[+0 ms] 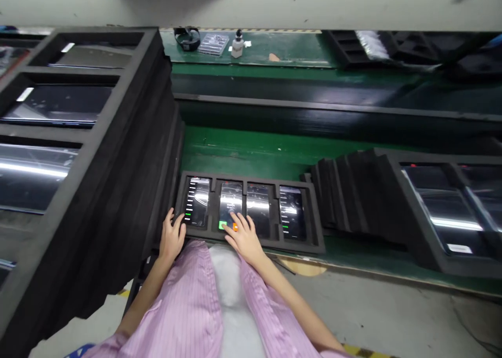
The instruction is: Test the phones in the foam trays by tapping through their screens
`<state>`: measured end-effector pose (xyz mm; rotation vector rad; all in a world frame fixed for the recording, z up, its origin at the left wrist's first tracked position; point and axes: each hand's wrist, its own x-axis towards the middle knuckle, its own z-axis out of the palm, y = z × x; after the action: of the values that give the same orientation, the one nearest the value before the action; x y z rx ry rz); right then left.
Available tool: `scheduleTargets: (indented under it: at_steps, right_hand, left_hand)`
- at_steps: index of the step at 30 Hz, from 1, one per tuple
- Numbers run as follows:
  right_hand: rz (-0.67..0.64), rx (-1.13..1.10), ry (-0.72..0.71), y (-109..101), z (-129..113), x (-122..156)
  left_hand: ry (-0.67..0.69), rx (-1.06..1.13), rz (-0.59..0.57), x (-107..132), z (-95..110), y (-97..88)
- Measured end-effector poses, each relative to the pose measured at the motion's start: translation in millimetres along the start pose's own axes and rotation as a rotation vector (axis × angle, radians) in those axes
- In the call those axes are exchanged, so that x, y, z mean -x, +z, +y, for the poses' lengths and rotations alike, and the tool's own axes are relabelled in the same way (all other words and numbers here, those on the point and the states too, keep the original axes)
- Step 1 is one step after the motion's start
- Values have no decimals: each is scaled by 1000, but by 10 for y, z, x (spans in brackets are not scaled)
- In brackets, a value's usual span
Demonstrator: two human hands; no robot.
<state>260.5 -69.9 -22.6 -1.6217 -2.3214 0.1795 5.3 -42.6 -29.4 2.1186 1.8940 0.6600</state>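
Note:
A black foam tray [243, 177] lies at the bench's front edge with phones in its slots. My right hand [243, 238] is over the second phone from the left [230, 197], fingers spread, a fingertip at the green and orange buttons on its lit screen. My left hand [172, 238] rests at the tray's left edge beside the leftmost phone [197, 201], fingers apart and holding nothing. That phone's screen shows a list with one green line. The third phone [258, 210] has a dark, reflecting screen. On the rightmost phone [292, 211] a similar list is lit.
Tall stacks of foam trays stand close on the left [129, 138] and right [353, 196], with phones in their tops. Behind runs a dark ledge [314, 107]. On the green back shelf are a small bottle [237, 45], a clear plastic case [214, 44] and a black strap-like item [187, 39].

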Motion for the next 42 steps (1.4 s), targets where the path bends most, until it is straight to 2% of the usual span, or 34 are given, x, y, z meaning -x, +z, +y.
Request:
scheduleTargets:
  at_steps: [5, 11, 16, 20, 30, 37, 42]
  right_hand:
    - [113, -11, 101, 9, 102, 7]
    - [174, 2, 189, 23, 202, -101]
    - [145, 43, 260, 61, 220, -206]
    - [100, 101, 242, 63, 242, -193]
    - [103, 55, 192, 20, 242, 42]
    - [73, 62, 280, 44, 279, -120]
    - [63, 43, 233, 29, 280, -101]
  left_hand:
    - [-54, 26, -27, -60, 30, 7]
    - [-8, -58, -113, -263, 74, 10]
    - [10, -174, -169, -402, 143, -2]
    - [18, -186, -201, -407, 159, -21]
    - [74, -72, -156, -240, 74, -72]
    - [-24, -156, -150, -367, 193, -21]
    - [-1, -120, -165, -368, 167, -28]
